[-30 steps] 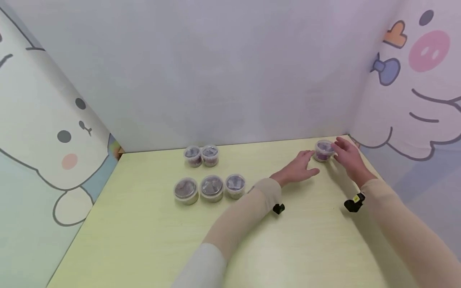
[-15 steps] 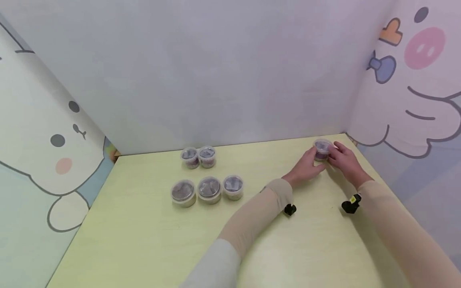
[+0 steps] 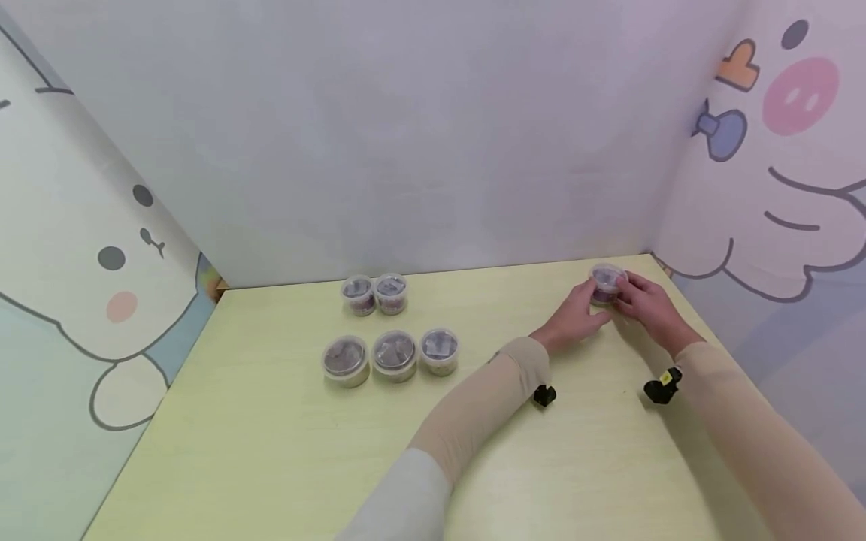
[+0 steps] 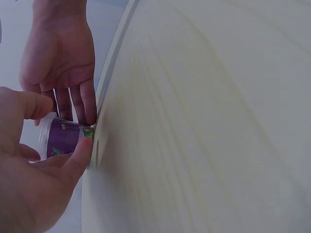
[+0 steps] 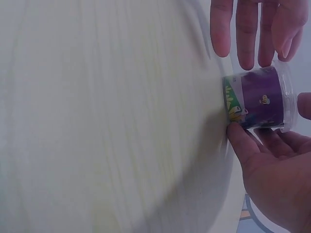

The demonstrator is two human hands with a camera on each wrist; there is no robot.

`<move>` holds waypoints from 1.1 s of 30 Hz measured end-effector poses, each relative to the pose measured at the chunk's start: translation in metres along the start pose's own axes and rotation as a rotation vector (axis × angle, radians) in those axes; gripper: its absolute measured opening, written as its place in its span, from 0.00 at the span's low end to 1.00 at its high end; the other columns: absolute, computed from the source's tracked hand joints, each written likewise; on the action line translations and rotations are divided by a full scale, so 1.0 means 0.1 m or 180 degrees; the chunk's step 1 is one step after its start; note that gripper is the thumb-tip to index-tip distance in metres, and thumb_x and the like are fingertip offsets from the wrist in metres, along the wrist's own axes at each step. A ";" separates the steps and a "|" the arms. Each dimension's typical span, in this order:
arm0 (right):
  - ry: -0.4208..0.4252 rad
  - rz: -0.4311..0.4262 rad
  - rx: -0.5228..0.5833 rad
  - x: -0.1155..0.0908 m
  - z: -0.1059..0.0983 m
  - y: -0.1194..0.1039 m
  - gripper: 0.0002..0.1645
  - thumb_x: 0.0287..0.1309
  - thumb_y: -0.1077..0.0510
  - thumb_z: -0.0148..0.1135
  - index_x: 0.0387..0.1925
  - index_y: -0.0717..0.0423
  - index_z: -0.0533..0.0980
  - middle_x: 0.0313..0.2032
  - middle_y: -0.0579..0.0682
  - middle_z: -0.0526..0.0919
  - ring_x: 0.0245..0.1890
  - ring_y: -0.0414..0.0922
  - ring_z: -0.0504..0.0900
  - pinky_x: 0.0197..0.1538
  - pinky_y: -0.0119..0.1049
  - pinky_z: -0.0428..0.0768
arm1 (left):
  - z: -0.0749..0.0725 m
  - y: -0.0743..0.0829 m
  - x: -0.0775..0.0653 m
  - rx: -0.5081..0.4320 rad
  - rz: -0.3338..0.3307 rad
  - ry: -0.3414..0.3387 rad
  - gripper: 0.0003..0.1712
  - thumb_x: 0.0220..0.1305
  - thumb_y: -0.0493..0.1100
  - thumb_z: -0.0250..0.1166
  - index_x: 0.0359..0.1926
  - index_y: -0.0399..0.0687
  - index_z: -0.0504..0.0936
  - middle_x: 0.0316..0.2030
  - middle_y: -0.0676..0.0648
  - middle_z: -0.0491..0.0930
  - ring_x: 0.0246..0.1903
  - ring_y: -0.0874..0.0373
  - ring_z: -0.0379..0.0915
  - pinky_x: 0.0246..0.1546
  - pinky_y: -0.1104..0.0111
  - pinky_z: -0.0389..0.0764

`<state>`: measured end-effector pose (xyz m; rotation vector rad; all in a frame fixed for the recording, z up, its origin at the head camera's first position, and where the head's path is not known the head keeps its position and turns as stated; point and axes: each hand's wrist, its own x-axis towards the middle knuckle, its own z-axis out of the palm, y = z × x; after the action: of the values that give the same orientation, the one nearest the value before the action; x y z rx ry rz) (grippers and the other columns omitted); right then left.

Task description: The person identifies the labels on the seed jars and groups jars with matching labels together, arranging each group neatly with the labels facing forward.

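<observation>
At the table's far right corner stands a small lidded plastic tub [image 3: 607,280]. My left hand [image 3: 572,320] holds its left side, the thumb in front, while my right hand [image 3: 652,309] grips it from the right. In the left wrist view, the tub [image 4: 66,137] shows a purple wrapper, with the left thumb low by its base. A bee picture and a green patch mark the tub [image 5: 262,97] in the right wrist view, where the right thumb touches near the base. Whether the base rests on the table or is just off it, I cannot tell.
Two small purple tubs [image 3: 392,294] stand side by side at the back of the pale yellow table [image 3: 271,451]. Nearer, a row of three lidded tubs [image 3: 395,356] sits left of my left arm. A white curtain-like backdrop [image 3: 433,135] rises behind the table.
My left hand has moved right and reached the tub. The right hand's fingers have come in against its other side. The other tubs have stayed put.
</observation>
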<state>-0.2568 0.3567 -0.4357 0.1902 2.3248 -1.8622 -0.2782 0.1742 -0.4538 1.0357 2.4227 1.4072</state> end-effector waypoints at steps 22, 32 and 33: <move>-0.0442 -0.0976 0.0870 -0.23 0.16 -0.27 0.43 0.77 0.51 0.52 0.79 0.65 0.45 0.58 0.40 0.76 0.53 0.37 0.81 0.54 0.31 0.81 | -0.54 0.39 -0.19 0.0414 -0.0125 0.0739 0.35 0.75 0.47 0.59 0.77 0.43 0.60 0.64 0.41 0.69 0.59 0.59 0.69 0.56 0.76 0.71; -0.0510 -0.1158 0.1471 -0.38 0.55 -0.65 0.19 0.77 0.57 0.51 0.65 0.50 0.63 0.58 0.49 0.70 0.49 0.41 0.81 0.53 0.34 0.83 | -1.06 0.58 -0.53 -0.0420 -0.0112 0.0774 0.35 0.78 0.53 0.55 0.77 0.41 0.60 0.63 0.45 0.69 0.53 0.61 0.71 0.46 0.76 0.77; -0.0584 -0.1183 0.1538 -0.40 0.60 -0.69 0.18 0.77 0.58 0.50 0.64 0.50 0.63 0.58 0.50 0.69 0.49 0.41 0.81 0.53 0.36 0.83 | -1.13 0.59 -0.58 -0.0459 -0.0105 0.0758 0.35 0.78 0.53 0.55 0.77 0.41 0.60 0.62 0.45 0.69 0.53 0.60 0.71 0.47 0.75 0.78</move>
<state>-0.2289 0.2832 -0.3743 -0.3702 1.8484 -2.4736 -0.2566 0.0771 -0.3555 0.8339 2.4359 1.7542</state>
